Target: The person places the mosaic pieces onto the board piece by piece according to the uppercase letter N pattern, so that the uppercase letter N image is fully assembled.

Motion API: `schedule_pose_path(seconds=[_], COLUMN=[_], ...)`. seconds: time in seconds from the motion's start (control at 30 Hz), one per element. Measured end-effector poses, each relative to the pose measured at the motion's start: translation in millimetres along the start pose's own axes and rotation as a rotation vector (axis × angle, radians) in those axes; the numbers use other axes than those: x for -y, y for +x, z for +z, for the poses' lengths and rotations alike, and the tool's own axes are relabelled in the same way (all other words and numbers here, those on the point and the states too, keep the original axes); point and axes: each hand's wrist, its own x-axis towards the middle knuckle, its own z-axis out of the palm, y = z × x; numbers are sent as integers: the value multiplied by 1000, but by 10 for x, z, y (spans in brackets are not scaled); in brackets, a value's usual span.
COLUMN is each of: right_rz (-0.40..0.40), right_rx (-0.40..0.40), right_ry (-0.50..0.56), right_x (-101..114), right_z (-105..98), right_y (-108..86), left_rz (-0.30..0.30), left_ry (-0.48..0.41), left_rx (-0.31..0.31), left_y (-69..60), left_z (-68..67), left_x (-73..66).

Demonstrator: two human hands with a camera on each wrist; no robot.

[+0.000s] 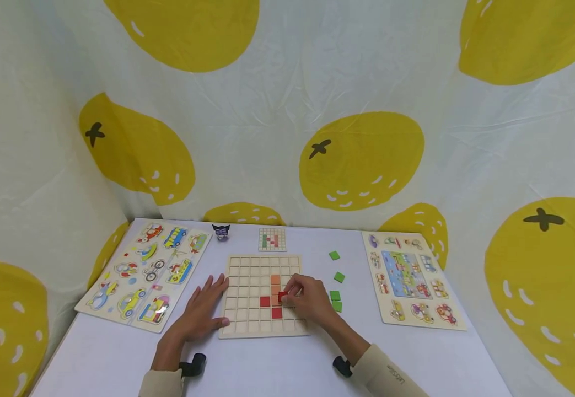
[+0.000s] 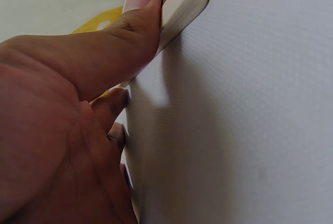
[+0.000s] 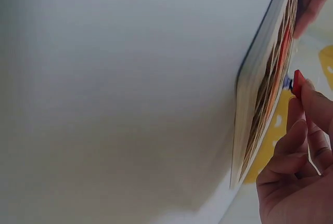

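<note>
A square wooden grid board (image 1: 237, 326) lies on the white table in the head view. Several orange tiles (image 1: 275, 280) form a column in its cells, with one red tile (image 1: 265, 301) left of the column and another red tile (image 1: 277, 313) at its lower end. Between thumb and fingers, my right hand (image 1: 311, 300) pinches a red square tile (image 3: 297, 82), held just above the board in the right wrist view. My left hand (image 1: 199, 313) rests at the board's left edge, fingers spread, with the thumb (image 2: 141, 0) touching the rim.
Several green tiles (image 1: 335, 296) lie right of the board. Behind it are a small pattern card (image 1: 272, 240) and a dark figurine (image 1: 221, 232). Picture puzzle boards flank it: a vehicle puzzle (image 1: 135, 300) left and another puzzle (image 1: 386, 309) right. A lemon-print curtain (image 1: 267, 110) hangs behind.
</note>
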Motion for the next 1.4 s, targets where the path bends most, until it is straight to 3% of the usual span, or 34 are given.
schedule_pose_path(seconds=[0.27,0.67,1.1,1.4], right_rz=[-30,-23,-72,-30], right_rx=[47,63,45,49], right_ry=[15,-63,-119,-170], right_x=[106,264,373,402], right_z=[240,370,512,590], right_y=[45,179,335,431], left_rz=[4,-2,-13,-11], left_ry=[4,3,11,-2], left_rx=[-1,8,13,14], left_y=[4,0,26,25], left_z=[1,-9,22,24], left_x=[-3,13,7,15])
